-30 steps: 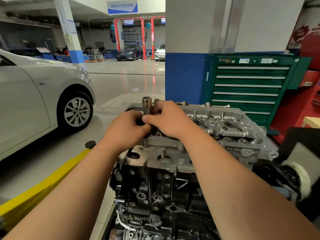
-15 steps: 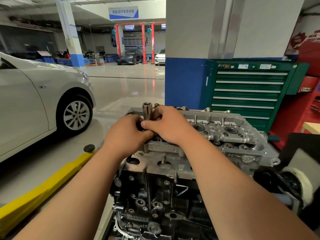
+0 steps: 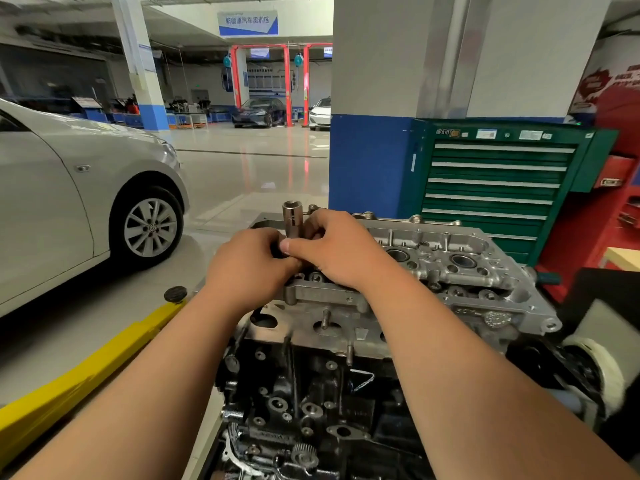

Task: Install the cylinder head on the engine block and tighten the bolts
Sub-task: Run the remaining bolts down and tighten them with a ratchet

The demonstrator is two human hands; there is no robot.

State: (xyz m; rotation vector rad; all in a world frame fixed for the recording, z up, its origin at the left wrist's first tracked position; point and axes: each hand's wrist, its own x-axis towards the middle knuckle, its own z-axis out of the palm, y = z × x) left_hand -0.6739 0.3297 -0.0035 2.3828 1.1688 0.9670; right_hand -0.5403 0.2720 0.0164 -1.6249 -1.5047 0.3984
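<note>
Head view: the dark block (image 3: 311, 403) stands near centre with the silver head (image 3: 450, 271) seated on top. Both hands meet at the head's far-left corner, the left hand (image 3: 247, 268) and right hand (image 3: 337, 249) together gripping an upright socket (image 3: 291, 220).

glossy floor (image 3: 242, 174) carries a silver car (image 3: 69, 188) and green tool cabinet (image 3: 498, 188).

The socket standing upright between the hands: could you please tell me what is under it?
The socket stands over the cylinder head. The left hand and right hand cover its lower end, hiding any bolt.
</note>
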